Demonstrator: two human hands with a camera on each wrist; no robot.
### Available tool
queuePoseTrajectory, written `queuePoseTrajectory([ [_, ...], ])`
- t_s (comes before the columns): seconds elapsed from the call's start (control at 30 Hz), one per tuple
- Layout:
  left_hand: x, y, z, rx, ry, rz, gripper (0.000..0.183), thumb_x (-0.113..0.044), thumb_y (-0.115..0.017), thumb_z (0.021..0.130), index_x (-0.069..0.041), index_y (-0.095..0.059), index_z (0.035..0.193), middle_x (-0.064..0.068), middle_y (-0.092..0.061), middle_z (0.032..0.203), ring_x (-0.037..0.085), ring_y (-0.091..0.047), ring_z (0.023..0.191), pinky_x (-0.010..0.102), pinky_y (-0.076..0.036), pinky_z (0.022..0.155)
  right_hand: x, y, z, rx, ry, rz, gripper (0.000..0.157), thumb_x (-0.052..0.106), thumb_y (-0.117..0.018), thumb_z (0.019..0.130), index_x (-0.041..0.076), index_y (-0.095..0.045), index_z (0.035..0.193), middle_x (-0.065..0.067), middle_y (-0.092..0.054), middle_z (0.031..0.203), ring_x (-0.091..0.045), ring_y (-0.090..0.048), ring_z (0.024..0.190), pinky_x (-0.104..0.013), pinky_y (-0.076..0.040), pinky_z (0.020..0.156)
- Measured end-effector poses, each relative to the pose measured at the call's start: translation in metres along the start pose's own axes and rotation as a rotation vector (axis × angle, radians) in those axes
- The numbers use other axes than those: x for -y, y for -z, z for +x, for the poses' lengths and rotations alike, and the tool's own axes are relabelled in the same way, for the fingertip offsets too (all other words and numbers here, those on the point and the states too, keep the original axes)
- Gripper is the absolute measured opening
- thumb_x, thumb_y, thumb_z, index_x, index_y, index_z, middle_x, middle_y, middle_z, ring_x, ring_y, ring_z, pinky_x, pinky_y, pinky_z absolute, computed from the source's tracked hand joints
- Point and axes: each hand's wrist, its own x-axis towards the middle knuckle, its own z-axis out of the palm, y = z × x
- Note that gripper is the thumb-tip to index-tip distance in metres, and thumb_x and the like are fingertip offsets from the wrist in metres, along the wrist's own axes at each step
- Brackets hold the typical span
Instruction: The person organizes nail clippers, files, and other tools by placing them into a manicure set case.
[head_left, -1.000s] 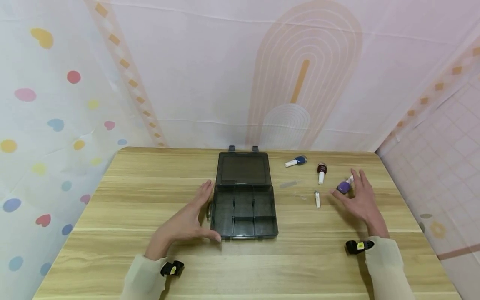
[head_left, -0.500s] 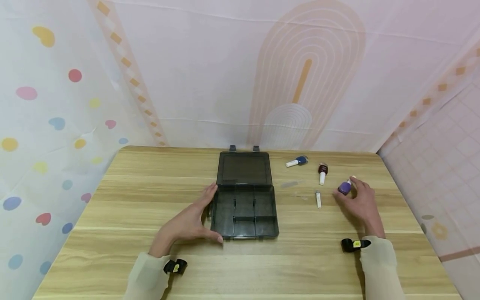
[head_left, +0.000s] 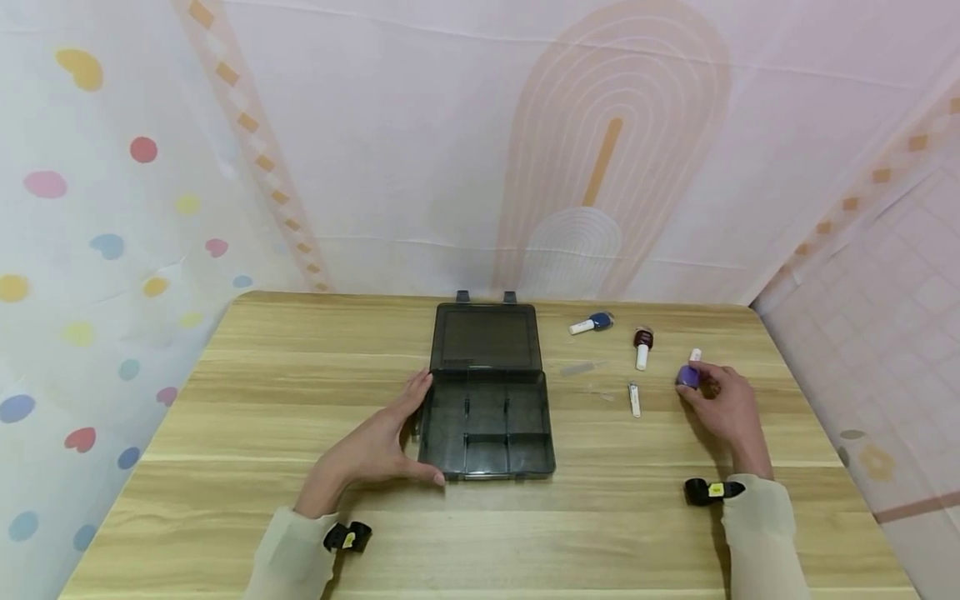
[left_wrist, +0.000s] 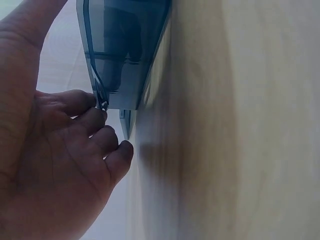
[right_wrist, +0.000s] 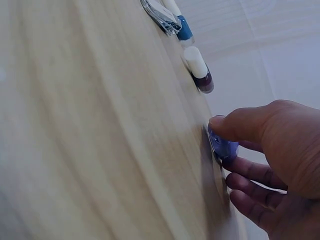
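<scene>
The right hand (head_left: 727,407) pinched the purple bottle (head_left: 686,377), lifting seemingly due; left hand (head_left: 367,450), spread, touched the box's (head_left: 489,434) nine-o'clock side.

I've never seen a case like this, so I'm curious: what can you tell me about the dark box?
The box looks like smoky, see-through plastic. Its lid is folded back open, with two latch tabs on the far edge. Dividers split the inside into one long left compartment and four smaller ones, apparently empty. It rests on the table, the left hand against its left side.
</scene>
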Motion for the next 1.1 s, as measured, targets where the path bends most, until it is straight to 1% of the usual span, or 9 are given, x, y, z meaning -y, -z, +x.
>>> queuePoseTrajectory([
  [0.23, -0.001, 0.001, 0.0, -0.005, 0.002, 0.002, 0.134, -0.063, -0.082, 0.053, -0.02, -0.003, 0.153, -0.005, 0.002, 0.16, 0.019, -0.004, 0.146, 0.049, -0.027, 0.111, -0.001, -0.002, -0.001, -0.001, 0.007, -0.004, 0.047, 0.026, -0.067, 0.087, 0.0, -0.058, 0.125, -0.026, -0.058, 0.108, -0.039, -0.058, 0.096, -0.052, -0.048, 0.081],
  [0.43, 0.0, 0.001, -0.001, 0.005, 0.013, 0.004, 0.134, -0.062, -0.082, 0.053, -0.021, -0.003, 0.153, -0.007, 0.003, 0.159, 0.016, -0.003, 0.146, 0.048, -0.027, 0.111, -0.004, -0.006, -0.002, -0.002, 0.016, 0.017, 0.048, 0.027, -0.067, 0.088, 0.0, -0.057, 0.126, -0.023, -0.057, 0.107, -0.036, -0.059, 0.092, -0.049, -0.05, 0.08],
  [0.53, 0.001, 0.0, -0.001, 0.003, 0.013, 0.006, 0.133, -0.062, -0.082, 0.054, -0.021, -0.002, 0.153, -0.007, 0.004, 0.159, 0.016, -0.003, 0.146, 0.049, -0.026, 0.111, -0.004, -0.007, -0.002, -0.009, 0.014, 0.032, 0.049, 0.029, -0.067, 0.088, 0.001, -0.056, 0.127, -0.021, -0.056, 0.107, -0.035, -0.058, 0.093, -0.049, -0.049, 0.081],
  [0.67, 0.001, 0.0, 0.0, 0.001, 0.017, 0.002, 0.133, -0.062, -0.082, 0.054, -0.022, -0.002, 0.153, -0.008, 0.004, 0.159, 0.016, -0.002, 0.146, 0.049, -0.025, 0.112, -0.002, -0.007, -0.001, -0.013, 0.001, 0.057, 0.052, 0.035, -0.066, 0.088, 0.005, -0.056, 0.129, -0.019, -0.055, 0.108, -0.035, -0.056, 0.097, -0.05, -0.048, 0.083],
  [0.8, 0.001, -0.001, 0.0, -0.003, 0.019, 0.002, 0.134, -0.062, -0.082, 0.053, -0.022, -0.002, 0.153, -0.008, 0.004, 0.159, 0.016, -0.002, 0.146, 0.049, -0.025, 0.112, 0.002, -0.007, 0.0, -0.023, 0.013, 0.087, 0.053, 0.036, -0.066, 0.087, 0.006, -0.056, 0.13, -0.018, -0.054, 0.109, -0.035, -0.057, 0.099, -0.05, -0.049, 0.085],
  [0.9, 0.001, -0.001, 0.001, -0.005, 0.019, 0.003, 0.134, -0.062, -0.082, 0.053, -0.022, -0.002, 0.153, -0.008, 0.004, 0.159, 0.016, -0.002, 0.146, 0.049, -0.025, 0.112, 0.004, -0.008, 0.001, -0.036, 0.032, 0.113, 0.052, 0.033, -0.067, 0.087, 0.006, -0.056, 0.129, -0.016, -0.054, 0.111, -0.033, -0.058, 0.1, -0.045, -0.051, 0.087],
  [1.0, 0.001, -0.001, 0.001, -0.004, 0.021, 0.001, 0.134, -0.061, -0.082, 0.053, -0.022, -0.002, 0.153, -0.008, 0.004, 0.159, 0.016, -0.002, 0.146, 0.049, -0.025, 0.112, 0.007, -0.008, 0.002, -0.052, 0.052, 0.14, 0.05, 0.028, -0.069, 0.086, 0.006, -0.057, 0.129, -0.015, -0.055, 0.112, -0.03, -0.058, 0.101, -0.033, -0.052, 0.086],
  [1.1, 0.0, -0.001, 0.0, -0.002, 0.027, -0.002, 0.133, -0.061, -0.082, 0.053, -0.022, -0.002, 0.153, -0.008, 0.004, 0.159, 0.016, -0.003, 0.146, 0.049, -0.025, 0.112, 0.011, -0.009, 0.003, -0.061, 0.067, 0.167, 0.049, 0.025, -0.07, 0.085, 0.006, -0.057, 0.128, -0.014, -0.055, 0.113, -0.029, -0.059, 0.102, -0.025, -0.052, 0.086],
])
